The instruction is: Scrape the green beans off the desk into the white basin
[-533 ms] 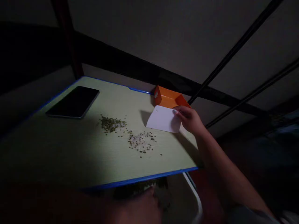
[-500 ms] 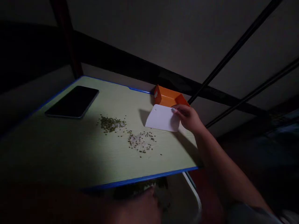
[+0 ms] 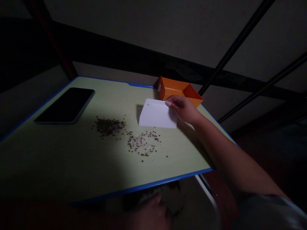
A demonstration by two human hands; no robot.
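My right hand [image 3: 184, 109] grips the right edge of a white plastic scraper card [image 3: 157, 114], which stands on its lower edge on the pale green table [image 3: 72, 150]. Just in front of the card lies a small heap of white grains mixed with green beans [image 3: 143, 145]. A darker heap of green beans [image 3: 109, 124] lies further left. An orange box [image 3: 178, 92] stands behind the card at the table's far edge. My left hand [image 3: 150, 214] is below the table's near edge in deep shadow, beside a dim heap of grains; its fingers are hard to make out.
A black phone [image 3: 66, 104] lies flat at the table's far left. The table has a blue rim [image 3: 144, 186] and a white leg [image 3: 207, 198] at the near right. Dark bars cross the wall behind.
My right hand has carried the scraper card a little left, closer to the mixed heap. The camera has tilted, shifting the scene.
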